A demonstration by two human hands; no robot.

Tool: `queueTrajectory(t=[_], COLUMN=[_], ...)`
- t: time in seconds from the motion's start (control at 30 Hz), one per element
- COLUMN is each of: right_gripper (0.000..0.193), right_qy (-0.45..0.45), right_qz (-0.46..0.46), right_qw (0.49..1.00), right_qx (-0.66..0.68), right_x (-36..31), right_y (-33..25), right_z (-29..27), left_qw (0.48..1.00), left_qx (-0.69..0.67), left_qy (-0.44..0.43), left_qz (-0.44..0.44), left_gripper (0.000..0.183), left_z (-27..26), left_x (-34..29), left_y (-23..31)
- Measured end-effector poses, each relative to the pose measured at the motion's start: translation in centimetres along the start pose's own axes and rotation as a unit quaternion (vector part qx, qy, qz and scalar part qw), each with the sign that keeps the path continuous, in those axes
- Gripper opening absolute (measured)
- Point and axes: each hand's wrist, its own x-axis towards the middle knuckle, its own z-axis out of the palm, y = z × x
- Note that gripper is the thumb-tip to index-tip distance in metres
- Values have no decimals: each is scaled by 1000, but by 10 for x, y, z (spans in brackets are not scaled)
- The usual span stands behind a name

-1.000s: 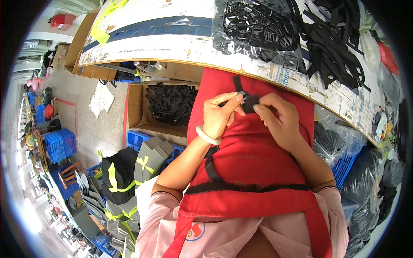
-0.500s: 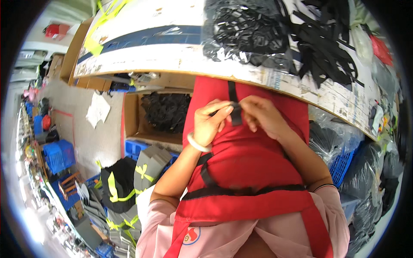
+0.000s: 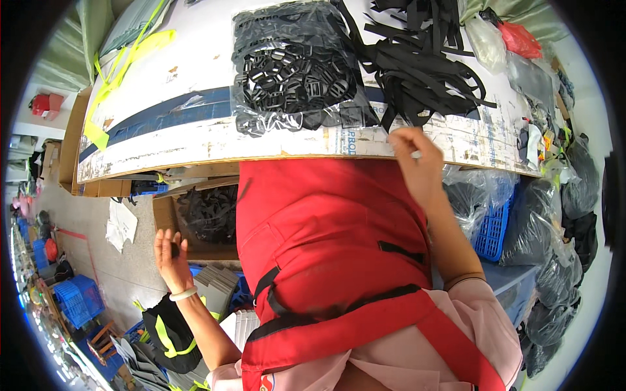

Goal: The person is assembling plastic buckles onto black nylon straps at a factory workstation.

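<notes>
My left hand (image 3: 171,264) is out to the left beside an open cardboard box (image 3: 166,218) of black webbing pieces (image 3: 212,212). A small black piece (image 3: 174,249), too small to name, sits between its thumb and fingers. At the table's front edge, my right hand (image 3: 420,166) has its fingers bent together; what they hold, if anything, is hidden. One finger carries a small white band (image 3: 416,155). Just beyond its fingertips lies a loose heap of black straps (image 3: 424,85). Left of that heap is a clear plastic bag of black buckles (image 3: 293,81).
The white table (image 3: 189,146) spans the far side, with neon yellow strips (image 3: 117,78) at its left. Blue baskets (image 3: 492,228) and dark plastic bags (image 3: 535,228) stand at the right. Black and grey pieces with yellow ribbons (image 3: 169,332) are stacked lower left.
My hands have parted from the black strap they worked on over my red apron. The left moved left to the box; the right moved to the table's edge. The view has shifted too.
</notes>
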Motion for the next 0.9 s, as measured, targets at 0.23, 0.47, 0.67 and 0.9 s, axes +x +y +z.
queueTrajectory(t=[0.23, 0.47, 0.67, 0.9], right_gripper=[16, 11, 12, 16], right_qy=[-44, 66, -239, -418], right_qz=[-55, -215, -148, 33], right_qw=[978, 963, 950, 888], right_qx=[-195, -148, 133, 191], right_x=[19, 14, -36, -35], right_y=[63, 3, -69, -45], right_z=[17, 8, 39, 75], left_qw=[962, 916, 894, 851], left_qx=[-52, -31, 34, 30], left_qy=[-211, -354, -406, -469], left_qz=[-166, -187, -184, -235], left_gripper=[33, 24, 20, 24], left_z=[86, 156, 167, 167], left_x=[-27, -53, -67, -74], left_y=[-53, -57, -57, -43])
